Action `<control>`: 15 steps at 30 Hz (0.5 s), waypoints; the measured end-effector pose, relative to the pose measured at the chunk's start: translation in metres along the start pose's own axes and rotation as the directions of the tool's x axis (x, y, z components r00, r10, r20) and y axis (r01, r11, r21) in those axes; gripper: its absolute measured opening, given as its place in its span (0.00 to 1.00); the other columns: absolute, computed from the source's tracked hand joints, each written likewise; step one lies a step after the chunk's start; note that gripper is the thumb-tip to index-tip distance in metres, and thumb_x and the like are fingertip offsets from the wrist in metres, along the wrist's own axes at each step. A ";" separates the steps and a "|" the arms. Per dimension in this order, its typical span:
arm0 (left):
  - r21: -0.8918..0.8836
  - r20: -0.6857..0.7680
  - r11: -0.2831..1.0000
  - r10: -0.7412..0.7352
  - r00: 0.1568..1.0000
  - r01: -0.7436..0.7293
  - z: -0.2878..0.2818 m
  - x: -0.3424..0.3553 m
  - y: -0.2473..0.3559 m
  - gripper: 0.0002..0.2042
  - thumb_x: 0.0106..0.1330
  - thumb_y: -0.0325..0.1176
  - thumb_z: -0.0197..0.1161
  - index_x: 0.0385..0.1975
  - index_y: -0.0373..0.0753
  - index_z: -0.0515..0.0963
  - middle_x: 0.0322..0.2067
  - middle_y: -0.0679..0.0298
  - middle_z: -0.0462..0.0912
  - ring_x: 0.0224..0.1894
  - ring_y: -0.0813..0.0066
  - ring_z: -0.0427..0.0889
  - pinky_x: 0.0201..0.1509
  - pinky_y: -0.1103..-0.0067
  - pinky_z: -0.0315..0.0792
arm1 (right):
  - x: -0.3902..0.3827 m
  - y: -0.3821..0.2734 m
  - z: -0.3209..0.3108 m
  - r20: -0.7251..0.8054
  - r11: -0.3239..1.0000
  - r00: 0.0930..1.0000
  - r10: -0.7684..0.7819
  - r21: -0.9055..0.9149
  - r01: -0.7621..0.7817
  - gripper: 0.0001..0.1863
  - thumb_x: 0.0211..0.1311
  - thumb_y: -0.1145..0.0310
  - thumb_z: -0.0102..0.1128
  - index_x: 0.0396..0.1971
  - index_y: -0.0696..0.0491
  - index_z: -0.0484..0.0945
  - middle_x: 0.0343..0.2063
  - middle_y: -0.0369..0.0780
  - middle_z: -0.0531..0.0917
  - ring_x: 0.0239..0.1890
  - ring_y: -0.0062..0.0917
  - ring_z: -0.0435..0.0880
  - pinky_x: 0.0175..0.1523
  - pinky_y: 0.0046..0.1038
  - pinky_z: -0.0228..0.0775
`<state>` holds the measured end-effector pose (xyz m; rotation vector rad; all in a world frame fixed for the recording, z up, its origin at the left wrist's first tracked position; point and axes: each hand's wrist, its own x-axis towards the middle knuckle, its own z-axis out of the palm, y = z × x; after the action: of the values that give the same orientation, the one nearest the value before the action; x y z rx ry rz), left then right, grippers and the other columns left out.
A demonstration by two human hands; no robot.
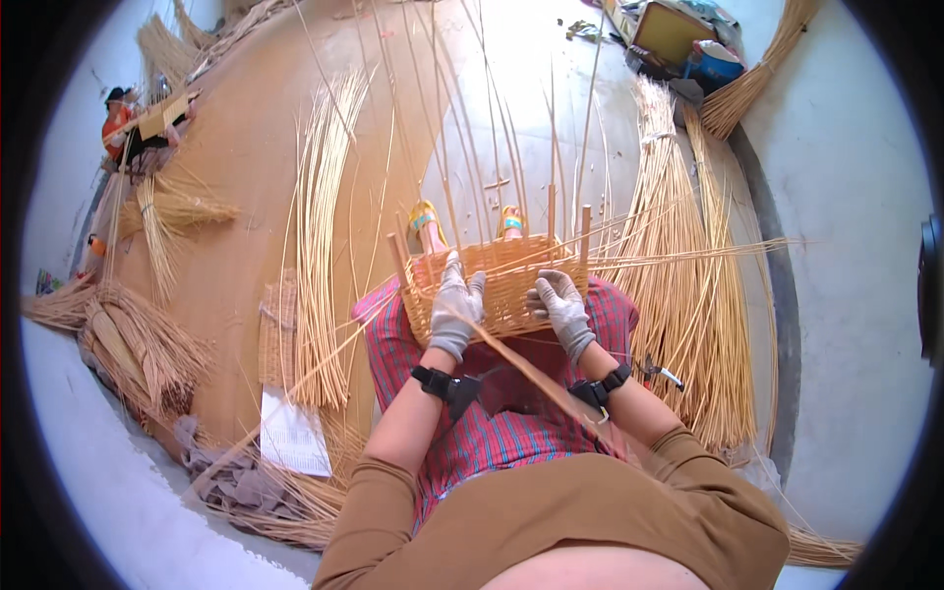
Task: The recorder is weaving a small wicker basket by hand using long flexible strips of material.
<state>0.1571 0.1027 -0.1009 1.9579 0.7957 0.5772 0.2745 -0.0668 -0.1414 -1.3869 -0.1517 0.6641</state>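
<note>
A partly woven wicker basket [501, 270] rests across my lap, tan and rectangular, with upright stakes at its corners and long thin rods rising from it. Both my hands wear pale grey gloves. My left hand [458, 307] grips the basket's near wall toward the left, thumb apart from the fingers. Near the right end, my right hand [560, 307] has curled fingers pressed at the woven wall; what they pinch is too small to make out. Loose wicker strands [688, 253] stick out to the right from the basket. A blurred flat strip [546, 385] slants from my left hand toward my waist.
Bundles of wicker rods lie on the right [688, 295] and left [329, 236]. A woven panel [278, 329] and a paper sheet [293, 433] are at the left. Pliers or cutters [661, 372] sit beside my right forearm. Farther left stands a tied bundle [147, 344].
</note>
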 end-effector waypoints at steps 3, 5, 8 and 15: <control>-0.128 0.279 0.939 -0.275 0.920 0.319 -0.014 0.023 -0.023 0.25 0.76 0.44 0.57 0.64 0.32 0.65 0.31 0.53 0.85 0.14 0.64 0.83 0.14 0.72 0.75 | 0.013 -0.023 0.024 -0.014 0.993 0.996 -0.091 -0.082 0.089 0.14 0.70 0.65 0.65 0.51 0.48 0.76 0.35 0.37 0.85 0.33 0.21 0.86 0.32 0.21 0.77; -0.188 0.444 0.884 -0.313 0.840 0.429 -0.007 0.032 -0.023 0.20 0.76 0.45 0.58 0.57 0.35 0.70 0.29 0.56 0.84 0.17 0.65 0.85 0.13 0.74 0.76 | 0.044 -0.039 0.041 0.062 0.910 0.936 -0.347 -0.219 0.352 0.18 0.68 0.69 0.66 0.55 0.50 0.75 0.39 0.38 0.86 0.39 0.25 0.88 0.39 0.25 0.79; -0.183 0.337 0.886 -0.351 0.874 0.426 0.015 0.026 -0.007 0.15 0.76 0.44 0.59 0.46 0.38 0.75 0.29 0.58 0.83 0.15 0.67 0.84 0.12 0.75 0.75 | 0.084 -0.076 0.083 0.454 0.118 0.504 -0.735 -0.647 0.754 0.30 0.67 0.73 0.64 0.68 0.46 0.68 0.47 0.42 0.87 0.49 0.31 0.87 0.53 0.33 0.78; -0.414 0.344 0.717 -0.448 0.826 0.561 0.009 0.022 0.001 0.14 0.71 0.31 0.65 0.54 0.37 0.76 0.39 0.59 0.85 0.20 0.68 0.86 0.19 0.74 0.81 | 0.061 -0.048 0.015 -0.021 0.885 0.886 -0.464 -0.041 0.463 0.25 0.73 0.76 0.56 0.66 0.50 0.62 0.43 0.42 0.85 0.37 0.20 0.84 0.39 0.24 0.81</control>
<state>0.1784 0.1127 -0.1024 1.2142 0.8916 0.1894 0.3331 -0.0239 -0.1101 -1.3266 -0.4589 0.2393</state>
